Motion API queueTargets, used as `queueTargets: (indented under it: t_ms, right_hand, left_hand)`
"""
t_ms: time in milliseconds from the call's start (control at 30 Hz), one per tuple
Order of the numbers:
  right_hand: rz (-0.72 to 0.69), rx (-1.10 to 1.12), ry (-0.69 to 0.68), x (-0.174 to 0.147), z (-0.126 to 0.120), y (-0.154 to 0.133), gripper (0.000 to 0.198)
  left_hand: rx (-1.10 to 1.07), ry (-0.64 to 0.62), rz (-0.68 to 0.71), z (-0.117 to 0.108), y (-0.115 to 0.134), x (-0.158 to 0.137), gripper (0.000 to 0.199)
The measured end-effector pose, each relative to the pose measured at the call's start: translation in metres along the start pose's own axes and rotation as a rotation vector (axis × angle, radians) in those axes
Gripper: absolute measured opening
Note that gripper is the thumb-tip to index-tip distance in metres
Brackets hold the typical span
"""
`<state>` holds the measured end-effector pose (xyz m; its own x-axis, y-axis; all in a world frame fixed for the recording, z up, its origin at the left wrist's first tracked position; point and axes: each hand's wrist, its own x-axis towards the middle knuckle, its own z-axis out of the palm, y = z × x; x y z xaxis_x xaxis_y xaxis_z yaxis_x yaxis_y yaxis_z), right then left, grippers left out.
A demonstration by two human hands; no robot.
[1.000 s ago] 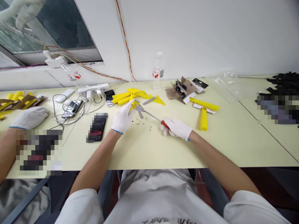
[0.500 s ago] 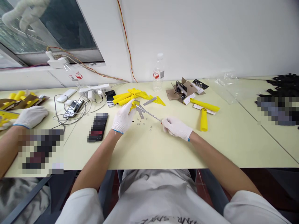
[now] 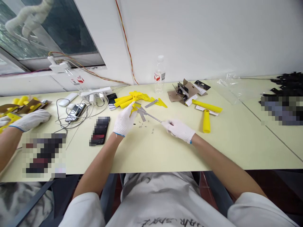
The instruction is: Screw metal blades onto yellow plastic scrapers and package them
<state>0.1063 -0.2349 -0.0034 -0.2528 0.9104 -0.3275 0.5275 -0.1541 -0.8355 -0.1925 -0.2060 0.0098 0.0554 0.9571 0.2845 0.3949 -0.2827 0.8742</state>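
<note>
The white-gloved right hand (image 3: pixel 176 128) is closed around a long-shafted metal screwdriver (image 3: pixel 151 116); the glove hides the handle. Small grey metal pieces (image 3: pixel 152 130), possibly fasteners, lie between the two grips. The white-gloved left hand (image 3: pixel 124 121) pinches a yellow tool part (image 3: pixel 133 110) at its fingertips, and the driver tip reaches this part; exact contact cannot be told. The step in hand appears to be driver work on the part; the direction of turning cannot be determined. The next move calls for a firm left pinch and a shaft held in line with the work. A flat grey metal plate with holes (image 3: pixel 143 117) lies just right of the left grip. Beyond that grip rests a pile of bright yellow handles (image 3: pixel 123 101); farther back stands a clear plastic bottle (image 3: pixel 160 75).
</note>
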Motion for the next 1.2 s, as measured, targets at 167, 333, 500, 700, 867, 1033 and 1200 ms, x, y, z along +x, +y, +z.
queueTargets:
  t_ms: [167, 333, 500, 700, 867, 1033, 1200]
  right_hand:
    - [0.071, 0.11, -0.135, -0.003, 0.0, -0.005, 0.063]
    - [0.038, 0.01, 0.01, -0.004, -0.002, -0.007, 0.053]
    - [0.052, 0.101, -0.09, -0.005, -0.003, -0.008, 0.06]
    - [0.078, 0.099, -0.132, -0.006, -0.001, -0.009, 0.051]
    - [0.067, 0.13, -0.071, -0.008, 0.0, -0.011, 0.046]
    - [0.086, 0.153, -0.186, -0.007, -0.001, -0.007, 0.055]
    - [0.023, 0.143, -0.108, -0.002, 0.0, 0.001, 0.05]
  left_hand:
    - [0.033, -0.035, 0.011, 0.001, 0.003, 0.0, 0.041]
    - [0.08, -0.028, 0.001, 0.0, 0.003, 0.0, 0.042]
    - [0.144, -0.014, -0.029, 0.001, 0.003, 0.0, 0.041]
    - [0.205, -0.004, -0.037, 0.002, 0.003, 0.003, 0.042]
    - [0.231, -0.005, -0.029, 0.0, 0.005, 0.0, 0.044]
    - [0.238, -0.012, -0.019, 0.001, 0.004, 0.001, 0.042]
    - [0.252, -0.007, -0.003, -0.001, 0.001, 0.001, 0.041]
